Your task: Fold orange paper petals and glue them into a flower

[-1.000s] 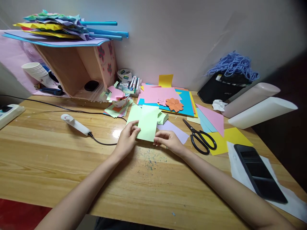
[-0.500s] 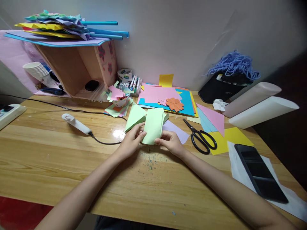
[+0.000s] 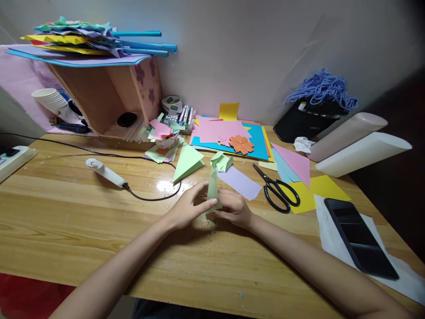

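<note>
Between my hands, above the middle of the table, a folded piece of light green paper (image 3: 213, 191) is held tilted, its narrow side toward me. My left hand (image 3: 192, 205) grips it from the left, thumb laid across its near side. On the right, my right hand (image 3: 233, 207) closes on its lower part, with some fingers hidden behind it. Just beyond lie a folded green paper triangle (image 3: 187, 162), a small folded green paper piece (image 3: 225, 162) and a lilac paper strip (image 3: 241, 182).
Black-handled scissors (image 3: 277, 188) lie to the right, by yellow paper (image 3: 323, 192) and a phone (image 3: 360, 237). A white glue gun (image 3: 105, 173) with a black cord rests on the left. An orange paper flower (image 3: 241, 144) sits on stacked coloured sheets. Behind stands a box (image 3: 148, 91).
The green paper has turned from facing me broadly to nearly edge-on, and come slightly lower. Both hands have shifted around it, uncovering the small folded green piece behind.
</note>
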Tool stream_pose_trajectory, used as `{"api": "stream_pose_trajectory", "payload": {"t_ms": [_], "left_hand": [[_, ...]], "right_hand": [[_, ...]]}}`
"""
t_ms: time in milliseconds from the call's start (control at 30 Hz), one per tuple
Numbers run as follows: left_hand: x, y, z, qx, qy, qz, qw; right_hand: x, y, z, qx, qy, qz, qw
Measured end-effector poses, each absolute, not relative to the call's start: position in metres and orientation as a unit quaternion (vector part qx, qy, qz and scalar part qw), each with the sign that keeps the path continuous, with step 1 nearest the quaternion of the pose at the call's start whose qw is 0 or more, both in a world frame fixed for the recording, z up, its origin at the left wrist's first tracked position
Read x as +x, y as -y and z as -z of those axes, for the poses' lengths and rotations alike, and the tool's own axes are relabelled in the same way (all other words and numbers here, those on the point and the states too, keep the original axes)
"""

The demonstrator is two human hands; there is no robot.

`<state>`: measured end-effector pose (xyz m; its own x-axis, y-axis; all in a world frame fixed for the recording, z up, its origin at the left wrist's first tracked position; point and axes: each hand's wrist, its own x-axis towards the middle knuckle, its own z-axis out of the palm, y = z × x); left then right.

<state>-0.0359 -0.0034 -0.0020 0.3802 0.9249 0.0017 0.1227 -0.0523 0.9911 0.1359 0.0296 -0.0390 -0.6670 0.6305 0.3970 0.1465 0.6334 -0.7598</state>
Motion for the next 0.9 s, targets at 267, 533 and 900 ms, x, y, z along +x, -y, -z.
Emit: {"api": "stream_pose_trajectory", "payload": {"t_ms": [267, 533, 900], "left_hand": [[-0.031, 0.011, -0.002, 0.606, -0.439, -0.399, 0.530], [-0.044, -0.001, 0.019, 0.450, -0.511, -0.487, 0.547], [-0.059, -0.019, 0.016, 0.381, -0.518, -0.463, 0.610]], "right_hand": [[0.136, -0.029, 0.043, -0.185, 0.880, -0.292, 0.326], [0.140, -0.027, 0.042, -0.285, 0.833, -0.305, 0.364], [0.144, -0.045, 0.036, -0.382, 0.650, -0.457, 0.472]]}}
